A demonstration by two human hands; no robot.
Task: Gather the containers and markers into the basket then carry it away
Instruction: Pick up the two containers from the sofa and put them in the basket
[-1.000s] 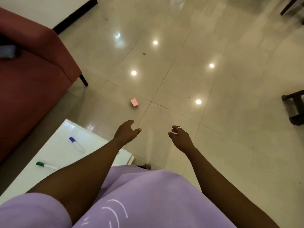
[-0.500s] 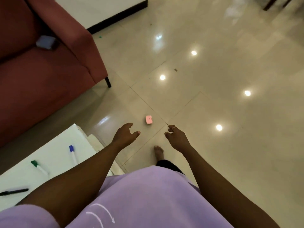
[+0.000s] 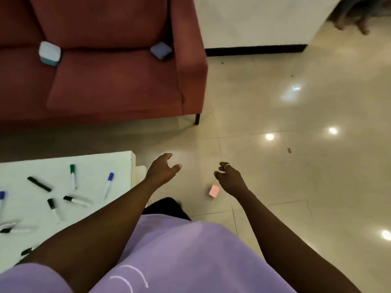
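Several markers lie scattered on the white low table (image 3: 122, 166) at the left, among them a green-capped marker (image 3: 73, 175), a blue-capped marker (image 3: 108, 185) and a black marker (image 3: 39, 183). A white and teal container (image 3: 49, 53) and a dark blue container (image 3: 161, 51) rest on the red sofa (image 3: 118, 87). A small pink container (image 3: 214, 190) sits on the floor between my hands. My left hand (image 3: 163, 170) hovers open just right of the table corner. My right hand (image 3: 229, 176), with a ring, is open and loosely curled above the pink container. No basket is in view.
The glossy tiled floor (image 3: 296, 166) stretches to the right with light reflections. A white wall with a black skirting (image 3: 254, 49) stands beyond the sofa. My lilac top fills the lower frame. Dark furniture legs (image 3: 359, 17) show at the top right.
The view has swung left, bringing the sofa seat, both containers and more markers into sight. The pink container now lies closer, beside my right hand. Both hands stay open and empty.
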